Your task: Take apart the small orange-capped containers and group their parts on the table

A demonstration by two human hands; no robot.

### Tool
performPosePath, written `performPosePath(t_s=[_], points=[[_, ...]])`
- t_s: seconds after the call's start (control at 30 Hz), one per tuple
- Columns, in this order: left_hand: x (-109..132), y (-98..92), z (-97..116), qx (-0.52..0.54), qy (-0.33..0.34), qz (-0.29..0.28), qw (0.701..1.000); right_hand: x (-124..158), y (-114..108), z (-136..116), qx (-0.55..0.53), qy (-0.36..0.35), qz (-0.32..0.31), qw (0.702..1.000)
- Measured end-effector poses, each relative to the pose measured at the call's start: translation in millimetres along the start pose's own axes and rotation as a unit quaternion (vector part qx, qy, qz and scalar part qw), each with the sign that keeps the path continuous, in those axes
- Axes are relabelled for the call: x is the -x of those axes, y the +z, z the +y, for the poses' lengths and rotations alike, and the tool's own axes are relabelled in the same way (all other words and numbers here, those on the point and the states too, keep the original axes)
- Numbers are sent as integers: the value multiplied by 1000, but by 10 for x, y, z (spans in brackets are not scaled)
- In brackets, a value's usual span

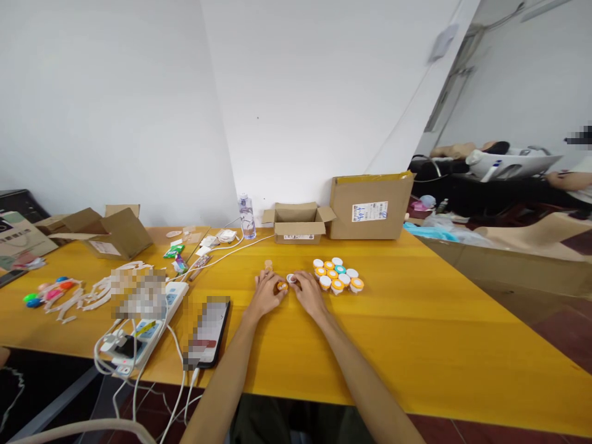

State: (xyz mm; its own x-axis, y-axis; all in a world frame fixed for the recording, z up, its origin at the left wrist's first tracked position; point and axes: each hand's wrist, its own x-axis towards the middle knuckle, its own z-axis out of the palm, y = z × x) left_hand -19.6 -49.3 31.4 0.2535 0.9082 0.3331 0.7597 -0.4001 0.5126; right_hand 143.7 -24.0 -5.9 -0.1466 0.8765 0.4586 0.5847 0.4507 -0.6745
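My left hand point(267, 295) is over the table with its fingers curled round a small orange-rimmed piece point(282, 286), which looks like a lid or the top of a small jar. Close beside it, my right hand point(308, 293) pinches a small round white lid point(291, 279) between thumb and fingers. Just beyond my left fingers stands a small pale tan item point(268, 265), too small to make out. To the right of my right hand, several small jars point(337, 280) with white, orange and teal tops stand in a tight group.
An open cardboard box point(298, 229) and a larger closed carton point(370, 216) stand against the wall, beside a water bottle point(247, 217). At left lie a phone point(210, 333), a power strip point(150, 333) with cables, and another open box point(111, 234) on the yellow table point(416, 345).
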Motion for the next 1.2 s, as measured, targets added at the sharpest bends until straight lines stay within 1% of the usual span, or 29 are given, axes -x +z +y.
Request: performPosePath(t_s=[0.17, 0.3, 0.4, 0.5, 0.6, 0.7, 0.83, 0.97, 1.07, 1.2], points=[[-9, -5, -4, 0, 2, 22, 1000, 4, 28, 13, -33, 2, 13, 999], [-17, -9, -16, 7, 5, 40, 999, -24, 32, -17, -101, 4, -8, 995], [-21, -8, -21, 11, 8, 44, 999, -52, 22, -46, -147, 4, -13, 989], [-24, -13, -13, 14, 9, 42, 999, -62, 15, -65, -202, 46, -27, 978], [-22, -26, 5, 19, 13, 34, 999, -56, 23, -74, -269, 100, -50, 957], [-16, -33, 11, 28, 24, 24, 999, -51, 38, -73, -312, 121, -62, 940], [-13, -18, -15, 27, 31, 19, 999, -59, 44, -59, -332, 130, -45, 933], [-17, -5, -29, 23, 47, 46, 998, -68, 26, -56, -333, 133, -24, 933], [-18, -13, -15, 17, 53, 54, 997, -62, 17, -77, -334, 138, -28, 932], [-14, -18, -10, -5, 43, 52, 998, -44, 22, -116, -331, 127, -38, 934]])
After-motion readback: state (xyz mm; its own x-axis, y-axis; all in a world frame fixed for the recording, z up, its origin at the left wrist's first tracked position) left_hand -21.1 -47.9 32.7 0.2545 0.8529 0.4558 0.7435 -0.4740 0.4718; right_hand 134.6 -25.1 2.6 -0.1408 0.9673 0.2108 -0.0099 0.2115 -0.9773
